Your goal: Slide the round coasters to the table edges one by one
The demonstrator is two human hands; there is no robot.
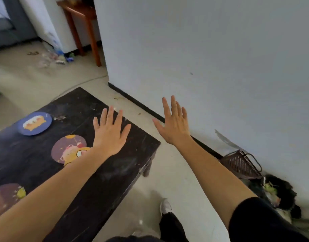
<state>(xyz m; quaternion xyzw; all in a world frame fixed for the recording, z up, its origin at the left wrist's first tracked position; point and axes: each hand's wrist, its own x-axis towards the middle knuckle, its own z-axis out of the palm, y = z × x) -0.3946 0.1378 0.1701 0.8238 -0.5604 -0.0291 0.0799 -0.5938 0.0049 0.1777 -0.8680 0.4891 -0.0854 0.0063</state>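
Note:
Three round coasters lie on a dark low table [115, 165]. A blue coaster [34, 123] sits near the far left edge. A purple coaster with a cartoon bear [67, 149] lies mid-table, partly under my left forearm. Another purple coaster [7, 196] shows at the lower left, cut off by my arm. My left hand [110, 135] hovers flat above the table's right part, fingers spread, holding nothing. My right hand [174, 123] is raised over the floor beyond the table's right edge, also spread and empty.
A white wall [220, 58] with a dark skirting runs along the right. A brown woven basket [241, 165] and dark clutter lie on the floor by the wall. A wooden stand [83, 28] and litter are at the back. My shoe [165, 206] stands beside the table.

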